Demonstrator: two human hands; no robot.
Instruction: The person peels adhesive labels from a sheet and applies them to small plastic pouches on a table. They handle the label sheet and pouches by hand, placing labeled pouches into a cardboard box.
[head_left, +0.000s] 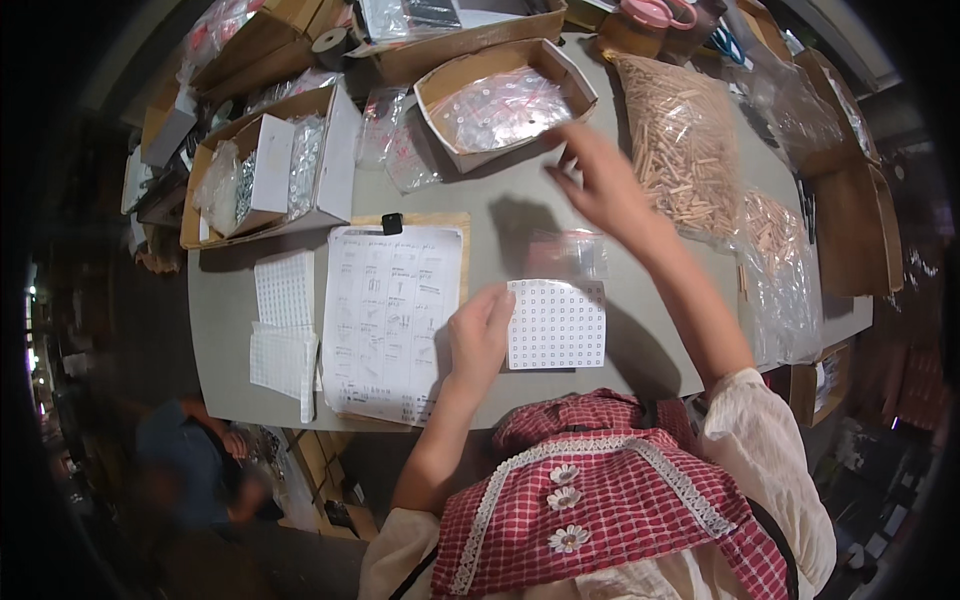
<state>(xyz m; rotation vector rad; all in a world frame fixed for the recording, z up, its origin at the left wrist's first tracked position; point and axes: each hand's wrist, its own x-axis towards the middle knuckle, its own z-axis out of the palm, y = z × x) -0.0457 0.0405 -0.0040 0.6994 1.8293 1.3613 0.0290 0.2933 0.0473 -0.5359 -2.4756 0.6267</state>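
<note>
My left hand (pixel 480 335) grips the left edge of a white sheet (pixel 556 325) printed with rows of small squares, at the table's near side. Just beyond that sheet lies a small clear plastic bag (pixel 572 252) with a reddish band. My right hand (pixel 597 185) is raised over the table, thumb and fingers apart, with nothing visible between them. It is close to the near right corner of a cardboard box (pixel 465 157) of clear plastic bags (pixel 510 108). Left of my left hand, a clipboard (pixel 463 235) carries paper sheets (pixel 385 310) under a black clip (pixel 392 223).
A large bag of wooden dowels (pixel 685 150) stands at right, a smaller one (pixel 772 235) beside it. At left are a divided box (pixel 335 160) of bagged hardware and stacked grid sheets (pixel 283 355). A red-lidded jar (pixel 650 20) stands at the back. Another person (pixel 190 460) is at lower left.
</note>
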